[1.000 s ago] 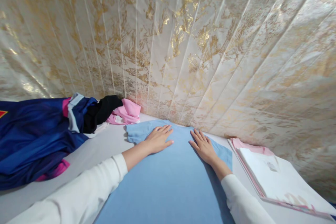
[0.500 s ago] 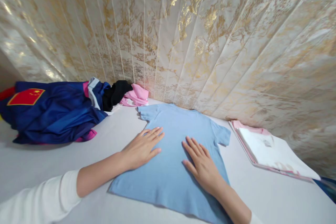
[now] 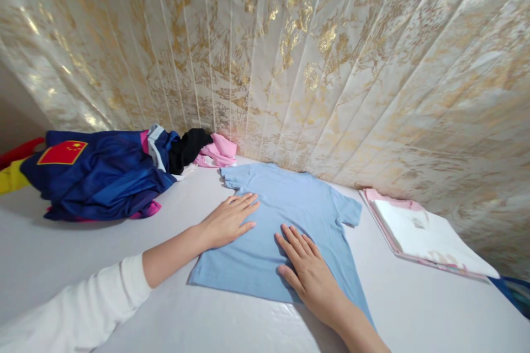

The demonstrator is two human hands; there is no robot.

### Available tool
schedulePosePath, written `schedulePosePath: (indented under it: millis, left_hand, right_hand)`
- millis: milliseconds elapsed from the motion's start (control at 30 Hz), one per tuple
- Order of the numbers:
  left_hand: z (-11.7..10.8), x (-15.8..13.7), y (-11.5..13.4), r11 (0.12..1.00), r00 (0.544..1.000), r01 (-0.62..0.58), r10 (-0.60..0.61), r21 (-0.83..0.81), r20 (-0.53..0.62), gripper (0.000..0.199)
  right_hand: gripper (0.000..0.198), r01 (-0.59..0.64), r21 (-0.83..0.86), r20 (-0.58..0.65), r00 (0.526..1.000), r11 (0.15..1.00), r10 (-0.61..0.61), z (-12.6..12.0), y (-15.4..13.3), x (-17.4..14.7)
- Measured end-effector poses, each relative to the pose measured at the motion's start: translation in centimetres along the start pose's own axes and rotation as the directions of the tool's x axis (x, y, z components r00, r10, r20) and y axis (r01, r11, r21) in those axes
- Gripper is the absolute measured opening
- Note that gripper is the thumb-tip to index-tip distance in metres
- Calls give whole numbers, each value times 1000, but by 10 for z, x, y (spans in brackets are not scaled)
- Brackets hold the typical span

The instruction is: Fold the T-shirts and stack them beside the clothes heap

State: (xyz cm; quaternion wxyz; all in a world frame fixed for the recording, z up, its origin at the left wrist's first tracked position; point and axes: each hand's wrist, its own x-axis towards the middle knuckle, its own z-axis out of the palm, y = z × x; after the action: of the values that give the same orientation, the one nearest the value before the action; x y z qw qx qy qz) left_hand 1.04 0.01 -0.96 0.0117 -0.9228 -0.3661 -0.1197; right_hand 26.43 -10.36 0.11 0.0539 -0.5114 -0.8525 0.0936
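Note:
A light blue T-shirt [image 3: 285,198] lies spread on the white surface, its collar end toward the curtain and its hem toward me. Flat on the shirt's left side rests my left hand [image 3: 229,220], open, with a ring on one finger. My right hand [image 3: 306,270] is also open, palm down on the right lower half of the shirt with its fingers stretched out. Small wrinkles run across the fabric between and beyond the hands. Part of the right lower edge is hidden under my right hand and forearm.
A dark blue garment with a red flag patch [image 3: 107,176] lies bunched at the left, beside black [image 3: 190,149] and pink clothes [image 3: 217,151]. Folded white and pink clothes [image 3: 434,237] are stacked at the right. A gold-patterned curtain [image 3: 265,55] hangs behind.
My right hand has slid slightly left and toward me. The shirt's hem now appears higher in view, and more wrinkles show across its middle. My left hand has shifted little.

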Motion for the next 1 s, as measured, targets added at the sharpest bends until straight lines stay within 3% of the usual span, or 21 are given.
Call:
schedulePosePath:
  millis: [100, 200, 367, 633, 800, 900, 1000]
  left_hand:
    - [-9, -1, 11, 1000, 999, -28, 28, 10, -30, 45]
    - [-22, -6, 40, 992, 995, -98, 96, -74, -27, 45]
    - [-25, -18, 78, 945, 959, -203, 245, -256, 144, 49]
    - [-20, -24, 59, 928, 935, -240, 300, -283, 191, 58]
    - [-26, -28, 54, 921, 924, -223, 304, -321, 231, 59]
    - [-38, -27, 64, 911, 923, -211, 305, -353, 236, 53]
    - [-53, -24, 81, 863, 897, -268, 386, -429, 216, 48]
  right_hand:
    - [54, 0, 55, 25, 1000, 998, -2, -8, 11, -3]
    - [52, -33, 52, 10, 999, 998, 32, -13, 22, -5]
    - [55, -64, -13, -22, 998, 998, 64, -8, 45, -2]
    - [52, -59, 139, 27, 998, 989, 55, -16, 58, -12]
    - [59, -35, -48, -34, 999, 998, 33, -9, 53, -16]
    - [59, -56, -109, -58, 997, 992, 50, -6, 53, -14]
    - [59, -48, -116, -80, 996, 992, 39, -4, 54, -13]
